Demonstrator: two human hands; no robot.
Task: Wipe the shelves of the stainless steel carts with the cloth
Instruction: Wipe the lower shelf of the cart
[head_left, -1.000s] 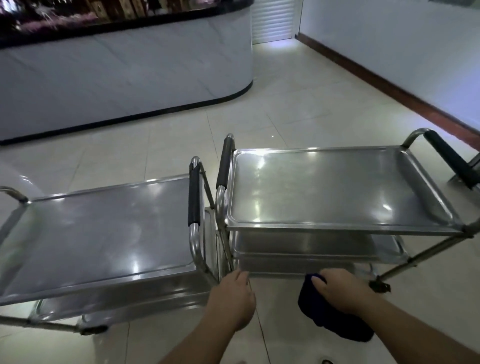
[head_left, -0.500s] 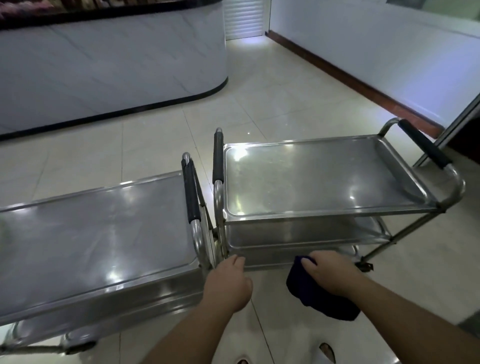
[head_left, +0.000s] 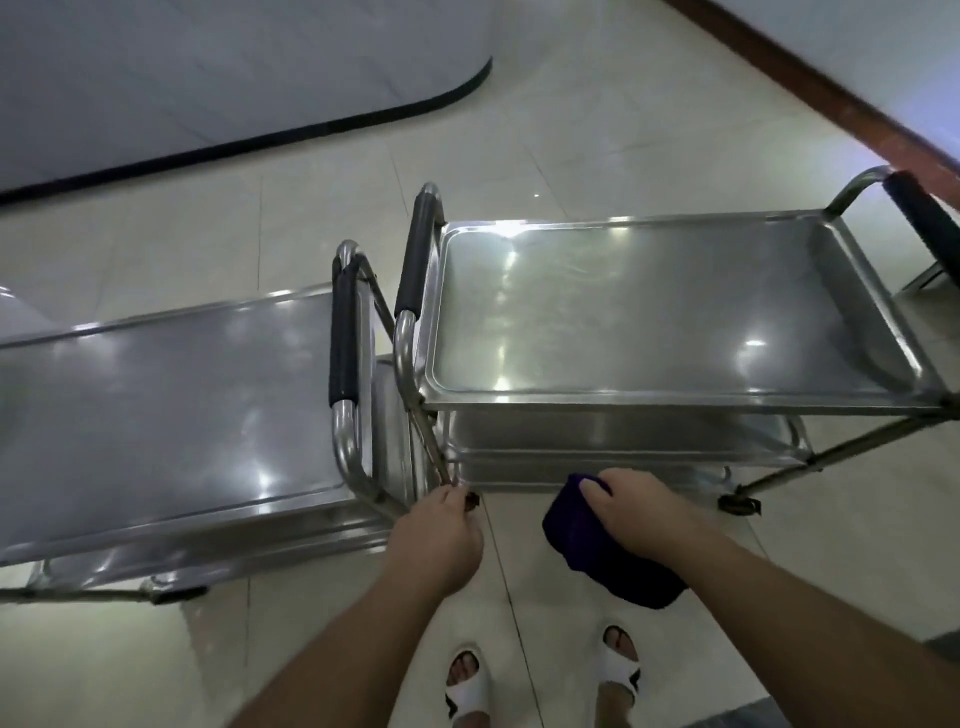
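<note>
Two stainless steel carts stand side by side on the tiled floor. The right cart (head_left: 675, 405) has a shiny top shelf and lower shelves (head_left: 623, 441) beneath it. The left cart (head_left: 171, 499) stands lower in view. My right hand (head_left: 639, 512) grips a dark blue cloth (head_left: 597, 556) just in front of the right cart's lowest shelf edge. My left hand (head_left: 441, 540) is at the foot of the right cart's near-left leg (head_left: 431, 441), fingers curled by the tube; whether they hold it is hidden.
Black-padded handles (head_left: 343, 332) of both carts sit close together in the middle. A curved counter base (head_left: 260, 135) lies at the back left, a wall with a brown skirting (head_left: 810, 88) at the right. My sandalled feet (head_left: 467, 680) stand on the floor below.
The view has tilted down and come closer to the carts, so my feet now show. Both hands stay low in front of the right cart, the cloth still in the right one.
</note>
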